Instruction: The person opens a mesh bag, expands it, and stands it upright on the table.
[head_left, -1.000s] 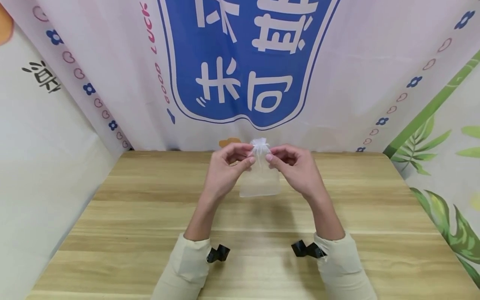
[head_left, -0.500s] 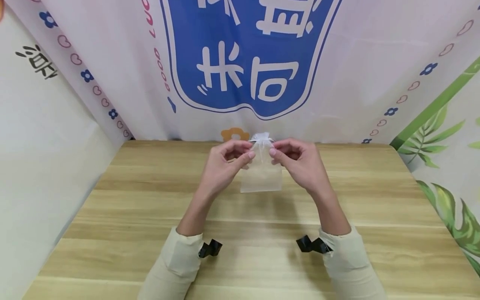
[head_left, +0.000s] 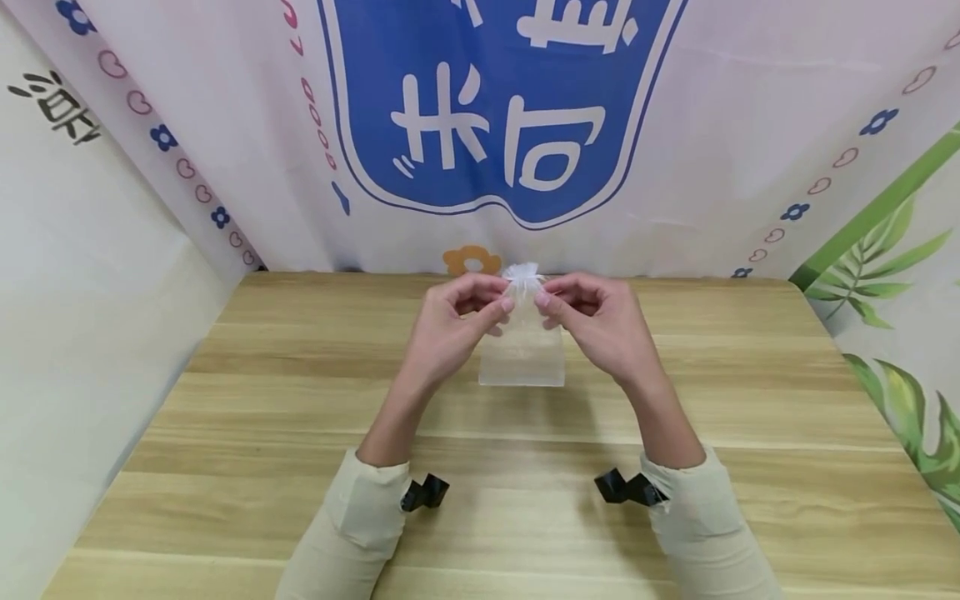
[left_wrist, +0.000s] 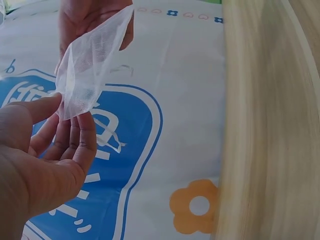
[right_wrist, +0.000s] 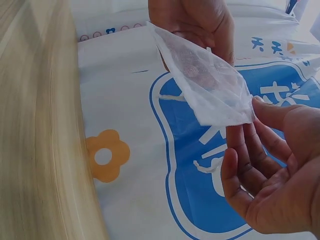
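A small white sheer drawstring pouch [head_left: 522,360] is held up over the table in the head view, its neck gathered below a frilled top. My left hand [head_left: 450,329] pinches its left side near the neck between thumb and fingers. On the opposite side, my right hand [head_left: 603,329] pinches it the same way. In the left wrist view, the pouch [left_wrist: 90,67] spans both hands and a thin white ribbon [left_wrist: 116,142] dangles beside the left fingers. The right wrist view shows the pouch [right_wrist: 205,82] with its edge under the right thumb.
A wood-grain table [head_left: 495,517] lies under both forearms. Behind it hangs a printed cloth [head_left: 720,167] with a blue panel and an orange flower [head_left: 454,262]. White cloth stands along the left, and a leaf-patterned one [head_left: 855,287] along the right. Black pieces [head_left: 426,493] stick out from the cuffs.
The head view has shifted, so the table's back edge and cloth print sit higher in the frame. Both hands keep pinching the pouch, and the forearms stand slightly farther apart.
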